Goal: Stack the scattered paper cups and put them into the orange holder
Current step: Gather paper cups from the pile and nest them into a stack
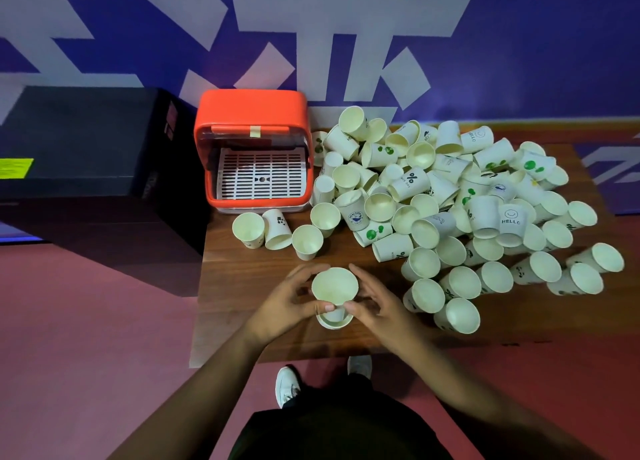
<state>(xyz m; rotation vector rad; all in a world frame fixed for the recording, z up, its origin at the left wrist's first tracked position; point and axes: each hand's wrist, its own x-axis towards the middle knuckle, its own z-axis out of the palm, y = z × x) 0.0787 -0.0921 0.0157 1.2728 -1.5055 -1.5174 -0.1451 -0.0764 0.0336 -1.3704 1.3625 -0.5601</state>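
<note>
A white paper cup (334,284) stands upright, nested into the mouth of a second cup (335,321) below it, near the table's front edge. My left hand (287,303) curls round the left side of this pair, thumb on the lower cup. My right hand (377,303) holds the right side, fingers bent round it. The orange holder (251,113) stands at the table's back left, its front open onto a white slotted tray (263,175) with nothing on it. A big heap of scattered paper cups (450,196) covers the right half of the table.
The wooden table (249,279) has bare room at front left. Several loose cups (277,229) stand just in front of the holder. A black box (86,154) sits left of the table. A purple wall lies behind; my shoes (287,385) are on the red floor.
</note>
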